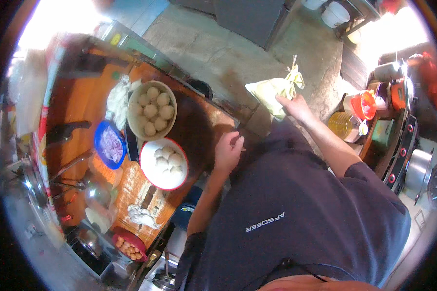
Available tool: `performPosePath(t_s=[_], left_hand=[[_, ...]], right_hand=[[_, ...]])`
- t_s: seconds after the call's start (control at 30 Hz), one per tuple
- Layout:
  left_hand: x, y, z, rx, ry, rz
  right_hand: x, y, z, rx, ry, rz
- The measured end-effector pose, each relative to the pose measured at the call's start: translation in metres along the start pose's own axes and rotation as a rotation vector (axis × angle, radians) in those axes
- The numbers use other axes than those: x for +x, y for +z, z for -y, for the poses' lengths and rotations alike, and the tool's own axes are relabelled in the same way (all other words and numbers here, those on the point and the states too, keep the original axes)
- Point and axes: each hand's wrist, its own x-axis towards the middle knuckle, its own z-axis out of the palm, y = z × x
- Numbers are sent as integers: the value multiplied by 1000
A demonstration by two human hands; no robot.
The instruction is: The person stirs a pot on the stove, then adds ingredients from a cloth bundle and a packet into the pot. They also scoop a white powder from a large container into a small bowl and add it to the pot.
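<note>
Gripped in my right hand (289,102) is a pale yellow-green plastic bag (267,91) with a knotted top, held over the floor. My left hand (228,150) hangs at the edge of the wooden table (189,116), open, fingers loosely bent and apparently empty. Nearest it on the table is a white red-rimmed bowl (162,174) holding several white dough balls. Behind that stands a cream bowl (150,106) of several round balls. A blue bowl (110,145) of sliced purple onion and a crumpled white bag (117,99) lie to their left.
A knife (65,130), a floury patch (143,213) and a red dish (128,247) of browned pieces are on the left. At right stand an oil jug (344,128), a red-lined container (364,104), a stove (400,155) and a steel pot (417,172). Buckets (335,17) sit at the back.
</note>
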Motion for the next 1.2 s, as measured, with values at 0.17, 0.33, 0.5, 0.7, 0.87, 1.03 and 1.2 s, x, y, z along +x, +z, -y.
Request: performPosePath(t_s=[0.17,0.33,0.5,0.7,0.87,1.03,1.2], left_hand=[[68,27,-10,-189,-186,-119],[186,58,8,-177,-371,-533],[305,23,53,441,-581,-955],[356,-36,115,-36,-1256,-920],[352,-4,128,614,-1073,-757],[361,44,119,571,-964,-744],[391,83,101,504,-867,-683]], right_hand=[[118,18,21,26,-70,159],[243,53,57,-117,-177,453],[317,62,106,-176,-161,677],[360,70,131,-162,-116,816],[374,101,156,-366,-170,849],[379,163,172,-346,-373,900],[378,209,179,-369,-436,898]])
